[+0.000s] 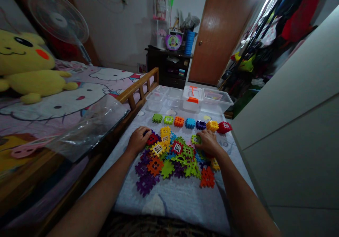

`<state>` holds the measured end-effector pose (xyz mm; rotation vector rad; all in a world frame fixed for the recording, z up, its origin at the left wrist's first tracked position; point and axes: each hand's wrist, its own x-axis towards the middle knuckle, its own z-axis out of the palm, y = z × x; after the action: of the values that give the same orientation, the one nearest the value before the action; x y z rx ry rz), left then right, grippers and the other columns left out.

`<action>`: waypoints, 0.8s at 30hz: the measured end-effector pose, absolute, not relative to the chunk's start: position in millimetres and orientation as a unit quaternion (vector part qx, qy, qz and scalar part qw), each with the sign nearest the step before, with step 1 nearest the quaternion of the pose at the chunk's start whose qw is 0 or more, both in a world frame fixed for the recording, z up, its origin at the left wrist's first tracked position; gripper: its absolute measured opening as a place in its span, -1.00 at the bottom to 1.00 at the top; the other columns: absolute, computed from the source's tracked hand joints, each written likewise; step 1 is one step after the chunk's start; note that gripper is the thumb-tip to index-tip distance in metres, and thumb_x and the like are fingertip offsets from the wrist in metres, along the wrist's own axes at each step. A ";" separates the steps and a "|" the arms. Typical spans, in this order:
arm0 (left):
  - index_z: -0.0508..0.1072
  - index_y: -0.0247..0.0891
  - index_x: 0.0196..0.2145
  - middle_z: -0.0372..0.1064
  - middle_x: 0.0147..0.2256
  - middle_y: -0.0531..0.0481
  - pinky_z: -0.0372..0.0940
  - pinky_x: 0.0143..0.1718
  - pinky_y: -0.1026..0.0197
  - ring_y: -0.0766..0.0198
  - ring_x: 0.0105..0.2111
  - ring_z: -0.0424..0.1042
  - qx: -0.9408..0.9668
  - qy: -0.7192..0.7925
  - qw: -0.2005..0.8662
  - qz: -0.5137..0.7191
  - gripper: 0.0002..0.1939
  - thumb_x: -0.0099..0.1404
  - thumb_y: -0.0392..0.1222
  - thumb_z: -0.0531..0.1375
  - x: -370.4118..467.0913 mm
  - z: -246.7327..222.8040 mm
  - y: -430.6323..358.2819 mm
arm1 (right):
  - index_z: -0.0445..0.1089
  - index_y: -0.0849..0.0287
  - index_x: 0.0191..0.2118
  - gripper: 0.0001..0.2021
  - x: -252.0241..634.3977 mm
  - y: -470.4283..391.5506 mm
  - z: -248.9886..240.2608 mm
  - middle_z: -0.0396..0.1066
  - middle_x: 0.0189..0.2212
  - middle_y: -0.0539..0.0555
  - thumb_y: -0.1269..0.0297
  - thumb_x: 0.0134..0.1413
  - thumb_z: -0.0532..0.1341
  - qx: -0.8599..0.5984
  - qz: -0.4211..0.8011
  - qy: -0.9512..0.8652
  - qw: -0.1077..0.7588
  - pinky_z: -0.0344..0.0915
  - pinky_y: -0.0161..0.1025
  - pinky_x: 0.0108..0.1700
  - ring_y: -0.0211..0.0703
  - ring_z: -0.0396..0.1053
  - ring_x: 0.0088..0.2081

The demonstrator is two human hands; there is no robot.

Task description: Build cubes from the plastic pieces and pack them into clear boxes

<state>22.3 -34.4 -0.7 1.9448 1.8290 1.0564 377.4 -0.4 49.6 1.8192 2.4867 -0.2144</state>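
Observation:
A loose heap of notched plastic building tiles (167, 169) in purple, orange, green, yellow, red and blue lies before me, some with white window grids. My left hand (138, 140) is at the heap's left edge, its fingers curled against a red tile (153, 138). On the other side, my right hand (209, 143) pinches a light green window tile (195, 139) between thumb and fingers. Beyond the heap runs a row of stacks sorted by colour, from a green stack (157, 118) through an orange stack (179, 121) to a red stack (225, 127).
Clear plastic bins (217, 97) and a lidded box with orange clips (192, 104) stand at the table's far end. A wooden bed rail (137, 85) borders the left side, with a clear plastic bag (90, 127) beside it. White cabinet doors (291, 124) flank the right.

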 end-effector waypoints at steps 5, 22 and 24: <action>0.47 -0.21 -0.29 0.47 -0.22 -0.10 0.28 -0.01 0.05 0.08 -0.14 0.43 0.671 0.631 0.137 0.366 -0.66 0.34 0.05 0.02 21.3 -2.3 -34.2 | 0.48 0.17 -0.06 -0.56 374.9 0.7 53.9 0.38 -0.06 0.24 0.05 -0.06 0.35 0.588 -0.066 0.805 0.039 0.11 -0.04 -0.03 0.18 0.24 0.01; 0.48 -0.21 -0.30 0.46 -0.23 -0.09 0.30 -0.03 0.06 0.10 -0.15 0.44 0.670 0.622 0.142 0.379 -0.70 0.33 0.01 0.05 24.0 1.4 -37.0 | 0.46 0.09 0.02 -0.50 263.3 71.4 82.8 0.37 0.01 0.21 -0.04 -0.02 0.33 0.522 0.003 0.850 -0.071 0.05 0.02 0.10 0.18 0.18 0.07; 0.48 -0.20 -0.29 0.46 -0.23 -0.08 0.30 -0.03 0.05 0.10 -0.15 0.44 0.670 0.622 0.143 0.378 -0.71 0.33 0.00 0.06 22.9 0.0 -36.6 | 0.46 0.09 0.02 -0.50 250.4 80.4 76.0 0.37 0.02 0.21 -0.04 -0.02 0.33 0.524 0.004 0.850 -0.054 0.04 0.03 0.11 0.17 0.18 0.08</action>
<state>22.9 -36.6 0.0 1.9333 1.7948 1.0900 250.4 80.4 76.0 1.7060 2.7649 0.0137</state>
